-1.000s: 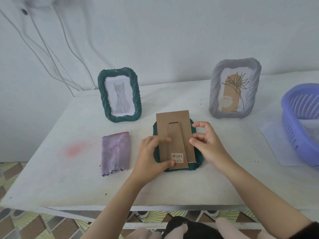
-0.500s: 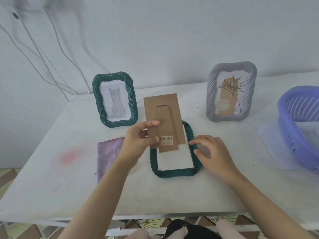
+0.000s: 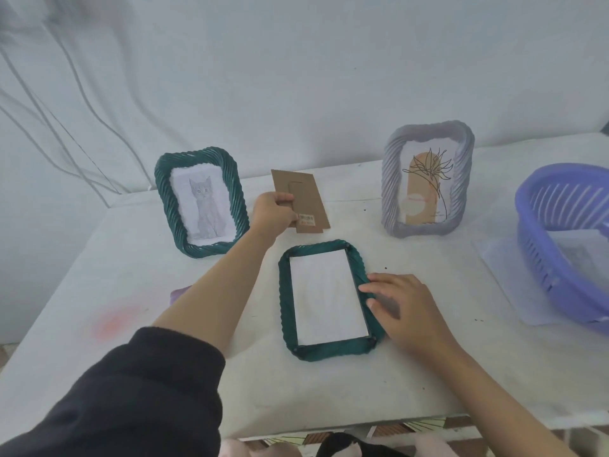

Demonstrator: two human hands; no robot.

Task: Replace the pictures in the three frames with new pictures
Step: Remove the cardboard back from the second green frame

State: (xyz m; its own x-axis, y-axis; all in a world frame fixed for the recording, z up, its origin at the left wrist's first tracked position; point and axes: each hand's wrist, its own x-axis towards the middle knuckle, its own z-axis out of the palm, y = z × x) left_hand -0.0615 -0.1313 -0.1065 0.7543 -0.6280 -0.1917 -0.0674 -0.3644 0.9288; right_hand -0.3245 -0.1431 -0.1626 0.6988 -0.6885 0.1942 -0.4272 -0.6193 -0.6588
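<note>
A dark green frame (image 3: pixel 286 291) lies face down in the middle of the table, its back open, with the white back of a picture (image 3: pixel 326 295) showing inside. My right hand (image 3: pixel 398 301) rests with straight fingers on the frame's right side. My left hand (image 3: pixel 273 214) grips the brown cardboard backing (image 3: pixel 308 196), with its stand flap and barcode sticker, held out at the far side of the table between the two standing frames. A green frame with a cat drawing (image 3: pixel 201 202) stands at the back left. A grey frame with a plant print (image 3: pixel 427 179) stands at the back right.
A purple plastic basket (image 3: pixel 560 245) sits at the right edge on a sheet of white paper (image 3: pixel 504 282). A purple cloth (image 3: pixel 178 293) peeks out from under my left forearm. Cables hang down the wall at the left. The table's front edge is near me.
My left hand lifted the cardboard backing off the lying frame and carried it away to the far side of the table. My right hand shifted onto the frame's right side.
</note>
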